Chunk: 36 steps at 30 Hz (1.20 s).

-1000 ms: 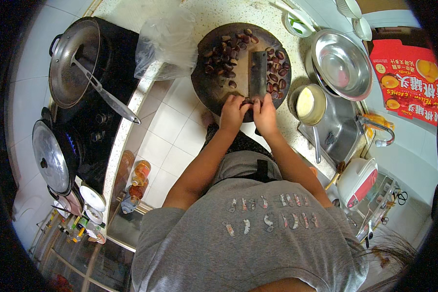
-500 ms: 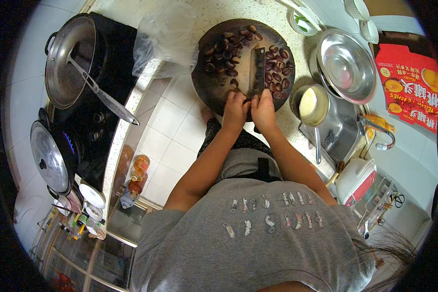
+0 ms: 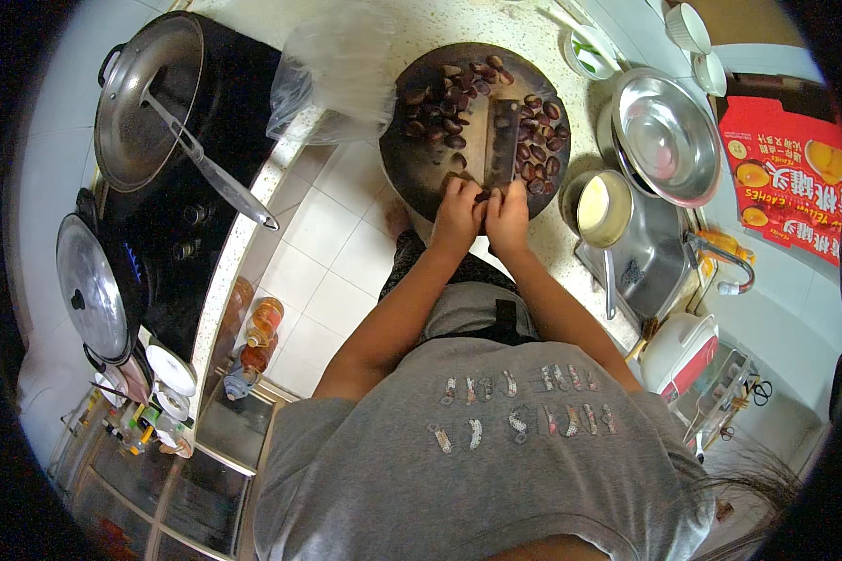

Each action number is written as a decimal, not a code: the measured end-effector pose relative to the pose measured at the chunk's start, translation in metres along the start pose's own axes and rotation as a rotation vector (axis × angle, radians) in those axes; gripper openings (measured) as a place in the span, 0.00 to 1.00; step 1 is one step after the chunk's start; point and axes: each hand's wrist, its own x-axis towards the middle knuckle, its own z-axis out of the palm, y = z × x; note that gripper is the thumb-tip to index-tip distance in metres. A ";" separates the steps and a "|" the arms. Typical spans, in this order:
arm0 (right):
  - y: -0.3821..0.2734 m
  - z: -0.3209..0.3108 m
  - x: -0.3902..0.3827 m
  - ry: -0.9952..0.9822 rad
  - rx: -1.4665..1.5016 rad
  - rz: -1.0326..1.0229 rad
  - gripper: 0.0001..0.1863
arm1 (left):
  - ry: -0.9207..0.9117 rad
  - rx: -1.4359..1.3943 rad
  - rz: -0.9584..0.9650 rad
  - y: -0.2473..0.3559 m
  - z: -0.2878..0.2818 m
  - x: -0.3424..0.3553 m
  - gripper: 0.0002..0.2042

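At the near edge of a round dark chopping board (image 3: pixel 421 192), my left hand (image 3: pixel 458 220) and my right hand (image 3: pixel 507 222) are close together with fingers closed. A small dark chestnut (image 3: pixel 483 197) shows between the fingertips of both. A cleaver (image 3: pixel 503 140) lies along the board, its blade pointing away from me. Its handle end is hidden by my right hand, and whether that hand also grips it is unclear. Loose brown chestnuts (image 3: pixel 444 110) are scattered left of the blade, and another group of chestnuts (image 3: pixel 540 145) lies on its right.
A clear plastic bag (image 3: pixel 332 79) lies left of the board. Beyond it are a wok (image 3: pixel 131 122) with a spatula and a lidded pan (image 3: pixel 94 290) over a blue flame. To the right are a saucepan (image 3: pixel 617 220), steel bowls (image 3: pixel 664 136) and a sink (image 3: pixel 660 271).
The whole view has shifted slightly. My right hand is a little closer to my left, and the dark chestnut between the fingertips is easier to see. The cleaver stays on the board.
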 end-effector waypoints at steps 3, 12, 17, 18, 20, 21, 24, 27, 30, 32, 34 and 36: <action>0.005 -0.008 -0.007 -0.021 0.033 0.018 0.07 | -0.035 -0.027 -0.020 0.001 0.001 -0.006 0.10; 0.004 -0.020 -0.005 -0.069 0.090 0.079 0.07 | -0.036 -0.032 -0.005 0.000 0.003 -0.008 0.14; -0.006 -0.041 0.001 -0.110 0.122 0.067 0.08 | -0.034 -0.072 -0.056 0.005 0.001 -0.005 0.14; 0.005 -0.039 0.002 -0.103 0.147 0.055 0.08 | -0.035 -0.079 -0.077 0.003 0.002 -0.004 0.13; 0.009 -0.038 0.004 -0.109 0.175 0.069 0.08 | -0.031 -0.098 -0.102 0.004 0.003 -0.005 0.13; 0.009 -0.038 0.004 -0.120 0.178 0.093 0.09 | -0.026 -0.111 -0.106 0.004 0.004 -0.005 0.13; 0.001 -0.040 0.004 -0.113 0.162 0.070 0.09 | 0.016 -0.160 -0.094 0.004 0.006 -0.006 0.12; 0.006 -0.039 0.003 -0.106 0.213 0.047 0.09 | 0.054 -0.160 -0.063 0.003 0.007 -0.008 0.11; -0.002 -0.043 0.001 -0.112 0.201 0.041 0.09 | 0.061 -0.172 -0.086 0.003 0.009 -0.009 0.11; -0.003 -0.043 0.000 -0.117 0.171 0.041 0.09 | 0.057 -0.167 -0.099 0.003 0.010 -0.009 0.11; 0.002 -0.041 0.000 -0.127 0.147 0.045 0.10 | 0.056 -0.140 -0.093 0.003 0.011 -0.008 0.12; 0.000 -0.041 -0.001 -0.122 0.124 0.023 0.09 | 0.067 -0.150 -0.083 0.000 0.015 -0.009 0.12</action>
